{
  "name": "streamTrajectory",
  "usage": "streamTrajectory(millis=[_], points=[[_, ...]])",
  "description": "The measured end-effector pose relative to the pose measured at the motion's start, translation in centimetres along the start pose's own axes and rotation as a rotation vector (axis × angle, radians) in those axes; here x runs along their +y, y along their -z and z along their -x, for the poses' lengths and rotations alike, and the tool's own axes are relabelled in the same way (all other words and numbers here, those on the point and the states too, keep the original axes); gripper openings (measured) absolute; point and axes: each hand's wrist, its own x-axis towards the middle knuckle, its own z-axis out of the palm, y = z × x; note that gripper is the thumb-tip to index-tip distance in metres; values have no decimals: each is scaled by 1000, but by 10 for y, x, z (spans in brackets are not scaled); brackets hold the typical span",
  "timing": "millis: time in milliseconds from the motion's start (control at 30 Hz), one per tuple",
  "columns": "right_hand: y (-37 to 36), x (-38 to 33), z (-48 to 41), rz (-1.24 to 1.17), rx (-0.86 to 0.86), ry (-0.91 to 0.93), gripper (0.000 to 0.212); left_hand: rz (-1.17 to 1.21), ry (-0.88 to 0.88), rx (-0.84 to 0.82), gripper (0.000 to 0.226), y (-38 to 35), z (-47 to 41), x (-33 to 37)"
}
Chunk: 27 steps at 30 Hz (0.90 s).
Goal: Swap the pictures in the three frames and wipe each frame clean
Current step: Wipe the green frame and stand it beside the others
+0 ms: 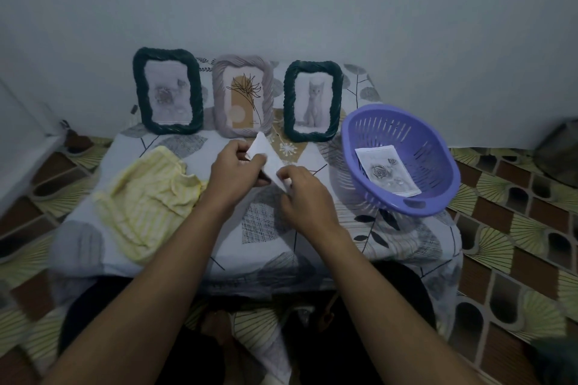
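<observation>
Three rope-edged frames stand against the wall: a dark green frame (168, 90) with a faint grey picture at left, a lilac frame (242, 100) with a plant drawing in the middle, and a dark green frame (313, 101) with a cat picture at right. In front of the lilac frame, my left hand (233, 172) and my right hand (301, 194) both pinch a white picture sheet (266, 157), its blank back toward me, held tilted above the table. A yellow striped cloth (150, 201) lies crumpled at the left.
A purple slotted basket (403, 159) sits at the right of the table, tilted, with a rose picture (387, 171) inside. The low table has a leaf-patterned cover (269, 228). Patterned floor tiles surround it, and a dark metal pot (560, 153) stands at far right.
</observation>
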Motion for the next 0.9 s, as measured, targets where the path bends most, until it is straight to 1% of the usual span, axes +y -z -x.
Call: streamTrajectory(millis=[67, 100, 133, 167, 233, 267, 300, 367, 400, 467, 567, 667, 800, 900], points=[[0, -2, 0, -56, 75, -21, 17, 92, -33, -66, 35, 2, 5, 2], [-1, -2, -1, -62, 104, -27, 11, 103, -50, -73, 40, 3, 7, 1], [-1, -2, -1, -64, 126, -32, 7, 89, -64, -47, 40, 3, 9, 1], [0, -2, -1, -79, 142, -41, 6, 55, -73, 18, 36, 3, 9, -1], [0, -2, -1, -164, 184, -83, 8, -24, -84, 194, 19, 3, 7, -8], [0, -2, -1, -223, 202, -115, 6, -51, -75, 241, 14, 2, 6, -11], [0, -3, 0, -281, 214, -145, 9, -60, -56, 233, 20, 1, 6, -12], [-1, -3, 0, -422, 203, -194, 17, 23, -4, 120, 37, -3, 4, -13], [-2, -3, 1, -497, 187, -221, 18, 88, 1, 66, 39, -5, 5, -12], [-6, 2, 0, -598, 159, -272, 19, 148, -41, 5, 38, -8, 6, -11], [-11, 9, -4, -665, 147, -310, 26, 102, -152, 5, 27, -11, 9, -13], [-12, 9, -7, -733, 138, -326, 30, 83, -224, 63, 21, -16, 12, -16], [-11, 9, -10, -809, 162, -330, 41, 92, -196, 75, 19, -21, 11, -24], [-11, 10, -7, -829, 197, -306, 41, 99, -169, 74, 25, -23, 8, -30]])
